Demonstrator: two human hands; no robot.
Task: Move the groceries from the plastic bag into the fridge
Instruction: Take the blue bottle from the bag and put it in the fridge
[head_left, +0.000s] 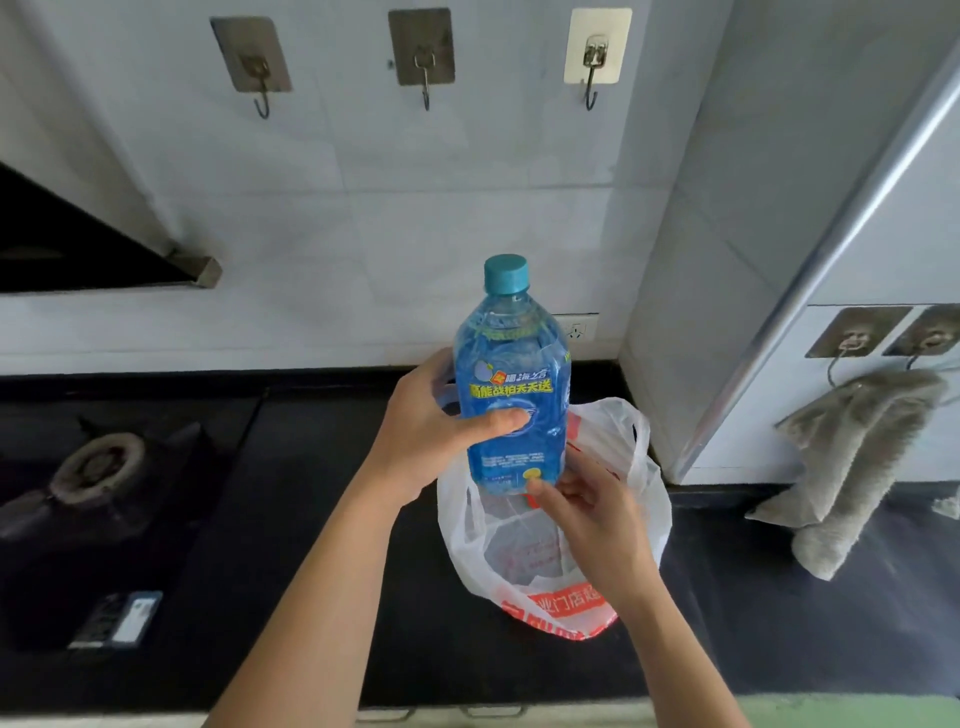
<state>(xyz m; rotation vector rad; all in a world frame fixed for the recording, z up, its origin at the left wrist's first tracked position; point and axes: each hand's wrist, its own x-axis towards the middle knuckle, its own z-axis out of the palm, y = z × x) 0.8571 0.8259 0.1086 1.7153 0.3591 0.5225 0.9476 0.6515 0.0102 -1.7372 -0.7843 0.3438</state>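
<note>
Gas burner (98, 467) at 9 o'clock on black bench (311, 519). Left grip (431, 431) wrapped round middle of blue bottle (511, 374), thumb across label. Bottle upright, centre frame, base level with bag mouth. Right grip (592, 525) at bottle's 5 o'clock, thumb and curled fingers closed on base. Plastic bag (641, 467) below on bench, mouth open, contents unclear. Step judged: bottle nearly out, carry pending. Tall white panel (779, 234) at 3 o'clock, probably fridge; door unseen. Next: turn right, free one grip for door.
</note>
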